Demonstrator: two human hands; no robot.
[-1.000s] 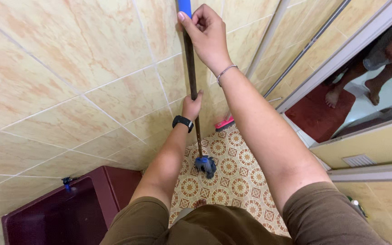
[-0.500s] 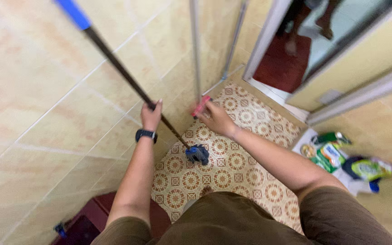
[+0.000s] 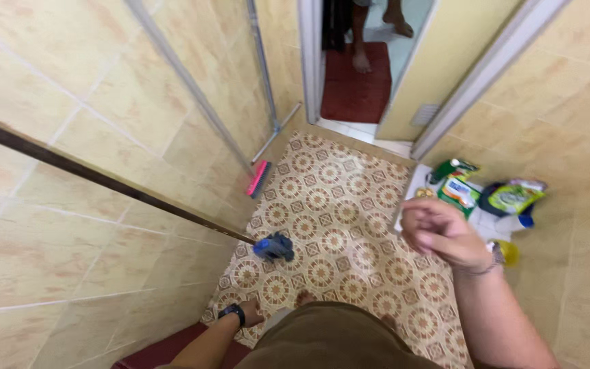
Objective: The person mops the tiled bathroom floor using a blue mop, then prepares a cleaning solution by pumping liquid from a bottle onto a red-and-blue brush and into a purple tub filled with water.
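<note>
The patterned floor [image 3: 349, 205] lies open through its middle up to the doorway. The mop handle [image 3: 104, 179] slants along the left wall; packets [image 3: 493, 195] crowd the right edge.

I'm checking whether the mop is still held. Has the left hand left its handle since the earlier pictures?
Yes. The left hand now hangs low by the patterned floor, off the mop handle, which leans on the tiled wall.

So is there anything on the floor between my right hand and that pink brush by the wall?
Nothing visible: between the right hand and the pink brush lies only bare patterned floor. The mop head sits nearer you, off that line.
</note>
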